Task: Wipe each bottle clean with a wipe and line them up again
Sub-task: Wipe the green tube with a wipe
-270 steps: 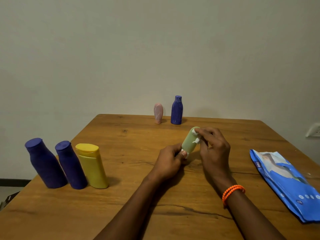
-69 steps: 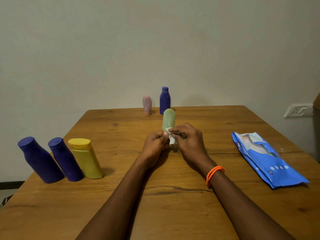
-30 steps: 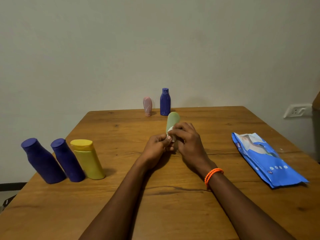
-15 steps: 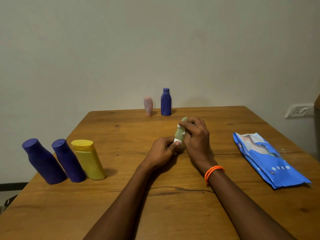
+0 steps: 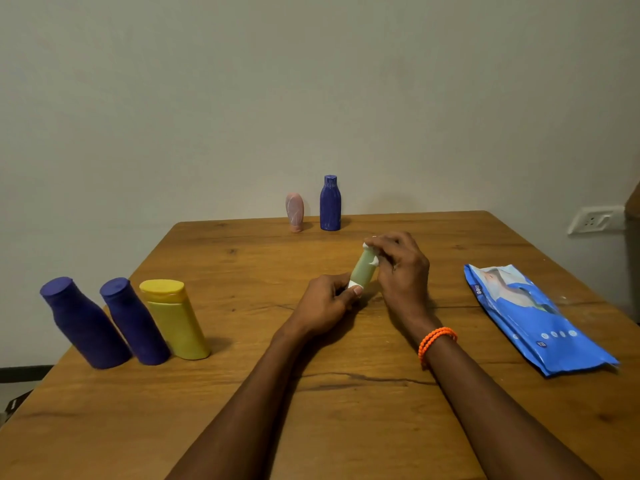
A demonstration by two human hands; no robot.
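Note:
A small green bottle (image 5: 362,269) with a white cap is held tilted above the middle of the table. My left hand (image 5: 325,304) pinches its white cap end. My right hand (image 5: 400,268) curls round its upper end with a white wipe (image 5: 373,260) pressed against it; most of the wipe is hidden under my fingers. Two dark blue bottles (image 5: 85,323) (image 5: 135,322) and a yellow bottle (image 5: 175,318) stand in a row at the left. A pink bottle (image 5: 294,212) and a blue bottle (image 5: 330,203) stand at the far edge.
A blue pack of wipes (image 5: 530,317) lies flat at the right of the wooden table (image 5: 311,410). A wall stands close behind the far edge, with a socket (image 5: 592,220) at the right. An orange bracelet (image 5: 437,337) is on my right wrist.
The green bottle tipped from upright to slanting right. My right hand slid with the wipe from the cap end up to the bottle's top end. My left hand kept hold of the cap end.

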